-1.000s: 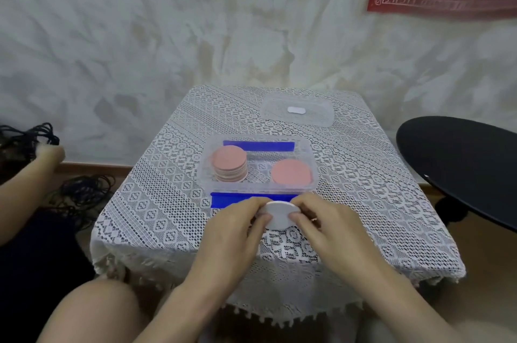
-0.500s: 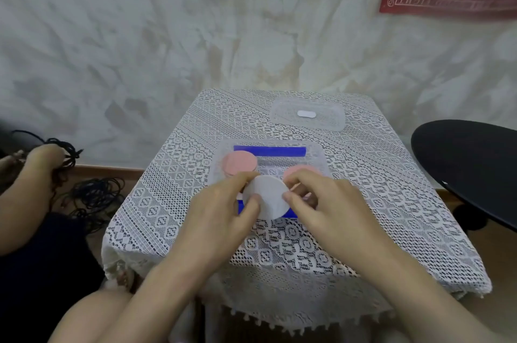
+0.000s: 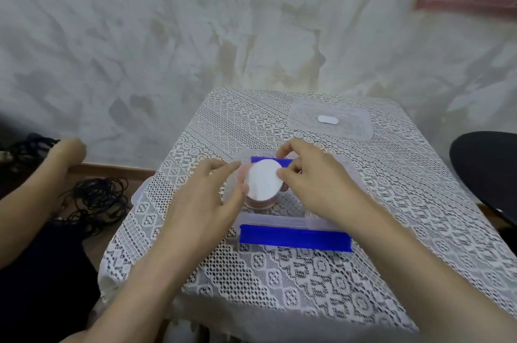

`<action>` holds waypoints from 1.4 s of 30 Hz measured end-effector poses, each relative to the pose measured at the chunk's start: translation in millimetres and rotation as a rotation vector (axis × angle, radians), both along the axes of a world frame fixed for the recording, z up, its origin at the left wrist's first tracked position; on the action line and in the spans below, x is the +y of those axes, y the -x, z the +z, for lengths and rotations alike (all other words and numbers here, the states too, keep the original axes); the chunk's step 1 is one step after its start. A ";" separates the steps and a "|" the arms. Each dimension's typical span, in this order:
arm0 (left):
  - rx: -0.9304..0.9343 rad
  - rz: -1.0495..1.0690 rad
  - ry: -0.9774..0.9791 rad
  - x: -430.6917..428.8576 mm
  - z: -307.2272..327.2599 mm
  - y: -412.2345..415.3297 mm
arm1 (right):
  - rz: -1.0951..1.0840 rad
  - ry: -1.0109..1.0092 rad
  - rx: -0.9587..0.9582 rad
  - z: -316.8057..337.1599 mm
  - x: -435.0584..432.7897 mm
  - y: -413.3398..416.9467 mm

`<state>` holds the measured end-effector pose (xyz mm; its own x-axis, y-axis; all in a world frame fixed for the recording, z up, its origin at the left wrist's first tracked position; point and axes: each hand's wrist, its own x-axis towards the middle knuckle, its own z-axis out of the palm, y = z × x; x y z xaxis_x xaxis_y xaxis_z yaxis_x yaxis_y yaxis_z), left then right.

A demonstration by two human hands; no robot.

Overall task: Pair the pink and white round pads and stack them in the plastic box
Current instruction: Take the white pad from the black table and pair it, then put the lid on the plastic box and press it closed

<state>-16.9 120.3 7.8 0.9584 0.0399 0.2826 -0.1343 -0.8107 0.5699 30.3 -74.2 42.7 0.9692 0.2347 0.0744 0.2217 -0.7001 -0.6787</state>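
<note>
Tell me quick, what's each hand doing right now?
Left hand: open, thumb touching the white round pad at its edge.
Right hand: pinching the white round pad.

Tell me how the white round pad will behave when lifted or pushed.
Probably light: the right hand holds the white round pad by fingertips at its rim. Likely fairly stiff: it looks flat, without sag, held so. Thin and flat, it should rest steady on the stack of pads, not roll, though a push might slide it.
</note>
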 end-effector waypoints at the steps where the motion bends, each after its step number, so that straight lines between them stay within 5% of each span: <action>1: 0.005 -0.003 0.002 0.3 -0.9 -1.3 | 0.010 0.042 -0.015 -1.4 4.0 -3.1; 6: 0.033 -0.006 0.026 1.1 -3.4 -3.7 | 0.056 0.368 -0.154 -4.4 11.4 -7.5; 19: 0.027 -0.040 0.057 1.8 -0.5 -2.5 | 0.145 0.500 -0.205 -8.5 11.7 -8.5; 29: 0.052 0.012 0.100 -3.5 -1.2 1.2 | -0.217 0.385 -0.301 -10.5 -58.2 21.1; 35: 0.066 0.026 0.111 -9.2 0.0 4.5 | -0.274 0.120 -0.048 -22.0 -84.3 47.4; 42: 0.045 -0.007 0.147 -34.0 2.3 13.7 | -0.387 0.052 -0.050 -19.4 -110.1 71.1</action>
